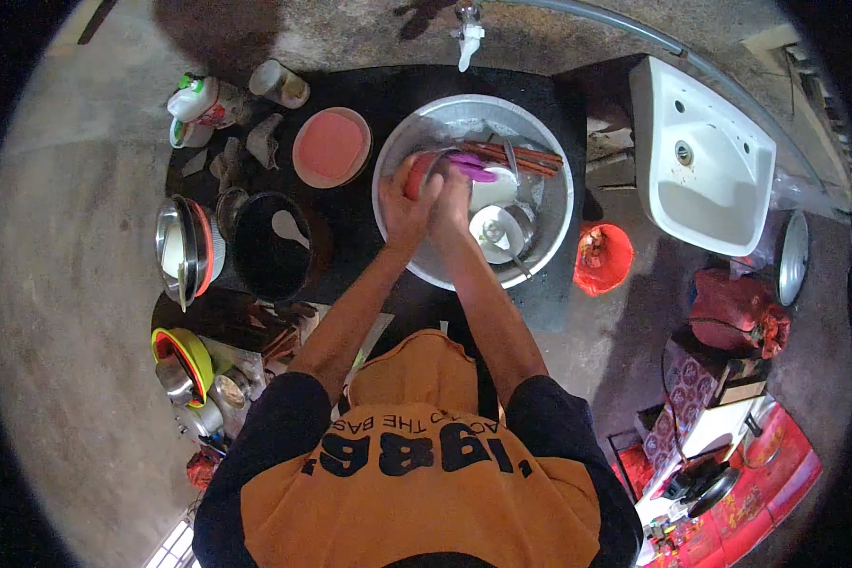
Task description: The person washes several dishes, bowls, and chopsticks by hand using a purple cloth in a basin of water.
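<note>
Both hands are over the left part of a wide metal basin (pixel 563 234). My left hand (pixel 403 206) grips a red bowl (pixel 419 176), seen tilted on its side. Close beside it, my right hand (pixel 452 202) holds a purple scrubbing cloth (pixel 474 167) against or near the bowl; its exact material is unclear. In the basin lie reddish-brown chopsticks (pixel 539 160), a white dish (pixel 495 190) and a white bowl (pixel 479 224). A metal ladle or spoon (pixel 515 261) rests across that bowl, its handle towards the rim.
A pink dish on a plate (pixel 332 145), a black pot (pixel 270 266) and stacked bowls (pixel 197 248) stand left on the dark table. A tap (pixel 470 42) hangs beyond the basin. Right are a red-lined bin (pixel 607 248) and a white washbasin (pixel 713 206).
</note>
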{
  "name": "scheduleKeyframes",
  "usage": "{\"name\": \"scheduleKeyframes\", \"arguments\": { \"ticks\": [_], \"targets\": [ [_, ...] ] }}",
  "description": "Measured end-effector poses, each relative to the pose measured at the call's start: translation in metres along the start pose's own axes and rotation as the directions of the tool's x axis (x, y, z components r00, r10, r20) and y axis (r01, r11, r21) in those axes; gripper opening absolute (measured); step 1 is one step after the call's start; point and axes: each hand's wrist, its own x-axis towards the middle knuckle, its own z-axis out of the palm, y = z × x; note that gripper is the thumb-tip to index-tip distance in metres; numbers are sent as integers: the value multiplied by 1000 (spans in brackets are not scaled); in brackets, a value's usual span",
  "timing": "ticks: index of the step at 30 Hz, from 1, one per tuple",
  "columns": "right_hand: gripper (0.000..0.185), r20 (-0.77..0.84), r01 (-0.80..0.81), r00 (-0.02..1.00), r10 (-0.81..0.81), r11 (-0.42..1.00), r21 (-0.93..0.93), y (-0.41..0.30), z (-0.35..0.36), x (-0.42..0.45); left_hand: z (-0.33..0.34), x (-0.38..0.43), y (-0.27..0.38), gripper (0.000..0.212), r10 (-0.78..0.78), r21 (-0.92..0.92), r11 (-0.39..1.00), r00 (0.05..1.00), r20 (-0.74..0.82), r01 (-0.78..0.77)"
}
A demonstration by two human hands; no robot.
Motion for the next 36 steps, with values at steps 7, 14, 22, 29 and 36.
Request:
{"name": "scheduleKeyframes", "arguments": {
  "ticks": [7, 14, 22, 29, 36],
  "targets": [
    [48, 621, 218, 768, 158, 846, -486, -13, -9, -37, -38, 37, 4, 55, -197, -472, 775, 871, 451, 420],
    [60, 729, 797, 533, 429, 35, -603, -71, -68, -10, -45, 52, -10, 57, -407, -106, 683, 496, 767, 723],
    [62, 584, 41, 760, 284, 876, -480, -74, -90, -5, -89, 20, -11, 36, -154, -146, 854, 510, 846, 499],
    [38, 766, 750, 552, -330, -204, -629, 82, -130, 29, -93, 10, -8, 43, -161, -678, 226, 713, 683, 700],
    [38, 383, 330, 911, -154, -287, -899, 68, -96, -2, -84, 14, 2, 43, 32, -685, 505, 782, 622, 525]
  ]
}}
